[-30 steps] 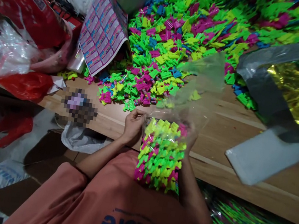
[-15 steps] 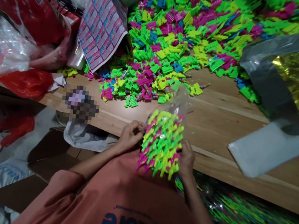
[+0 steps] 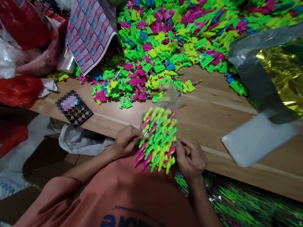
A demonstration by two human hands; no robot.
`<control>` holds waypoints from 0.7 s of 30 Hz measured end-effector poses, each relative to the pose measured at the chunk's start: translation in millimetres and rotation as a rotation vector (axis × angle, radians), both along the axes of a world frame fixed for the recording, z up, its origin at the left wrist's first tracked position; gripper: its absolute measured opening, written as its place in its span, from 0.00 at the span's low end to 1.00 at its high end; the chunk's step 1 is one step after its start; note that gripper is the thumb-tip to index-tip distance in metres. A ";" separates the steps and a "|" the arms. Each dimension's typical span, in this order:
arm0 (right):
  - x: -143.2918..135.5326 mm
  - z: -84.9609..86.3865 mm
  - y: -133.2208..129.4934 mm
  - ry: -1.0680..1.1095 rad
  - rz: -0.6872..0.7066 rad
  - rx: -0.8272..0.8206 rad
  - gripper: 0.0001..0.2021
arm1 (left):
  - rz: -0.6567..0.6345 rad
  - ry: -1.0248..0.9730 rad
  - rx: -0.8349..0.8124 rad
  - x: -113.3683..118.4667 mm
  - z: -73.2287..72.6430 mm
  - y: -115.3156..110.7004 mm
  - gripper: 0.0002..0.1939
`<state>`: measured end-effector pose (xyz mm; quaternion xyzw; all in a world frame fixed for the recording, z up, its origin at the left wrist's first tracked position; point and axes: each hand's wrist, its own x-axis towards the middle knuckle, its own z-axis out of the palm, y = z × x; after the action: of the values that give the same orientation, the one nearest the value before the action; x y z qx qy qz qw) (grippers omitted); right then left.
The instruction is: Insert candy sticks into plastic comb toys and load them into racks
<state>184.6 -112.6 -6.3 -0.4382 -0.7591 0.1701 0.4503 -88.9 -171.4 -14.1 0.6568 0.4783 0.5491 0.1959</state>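
Observation:
A clear plastic bag (image 3: 157, 141) packed with rows of green, yellow and pink plastic pieces hangs at the table's front edge, close to the orange shirt. My left hand (image 3: 127, 140) pinches the bag's left side with closed fingers. At the bag's right side, my right hand (image 3: 191, 158) grips the edge between thumb and fingers. The bag's loose, see-through end (image 3: 169, 95) points away over the table. Beyond it lies a big heap of loose pieces (image 3: 160, 54) in green, pink, yellow and blue.
A black perforated tray (image 3: 79, 112) lies left on the wooden table (image 3: 207, 99), below a patterned printed sheet (image 3: 91, 28). Red bags (image 3: 15, 89) sit farther left. On the right are a white packet (image 3: 258, 139) and a gold-lined bag (image 3: 285, 76). Filled bags (image 3: 260, 224) lie below the table.
The view has shifted, so the table items appear farther left. My right hand has turned, and its thumb and fingers now show at the bag's edge.

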 end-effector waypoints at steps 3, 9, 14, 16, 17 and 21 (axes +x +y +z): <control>21.5 2.4 -21.0 -0.105 0.179 0.052 0.11 | -0.134 0.072 0.058 -7.8 6.3 -19.6 0.08; 25.7 20.5 -16.0 -0.089 0.177 0.111 0.12 | -0.179 0.076 0.032 -5.0 29.6 -10.5 0.07; 9.7 68.2 39.6 -0.038 -0.069 0.116 0.07 | -0.070 -0.012 -0.030 1.7 85.2 51.6 0.15; 3.3 92.4 58.0 -0.015 -0.112 0.112 0.11 | -0.052 -0.031 -0.033 -1.8 116.1 71.4 0.17; 0.8 103.6 63.0 0.018 -0.140 0.089 0.12 | -0.014 -0.039 -0.038 -4.5 132.3 78.3 0.18; -3.4 133.1 45.5 0.037 -0.221 -0.040 0.18 | -0.014 -0.032 -0.048 -16.8 188.6 98.9 0.18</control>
<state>181.2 -67.1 126.8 -0.5247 -0.6942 0.1427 0.4716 -105.7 -72.5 174.5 0.6464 0.4835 0.5465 0.2232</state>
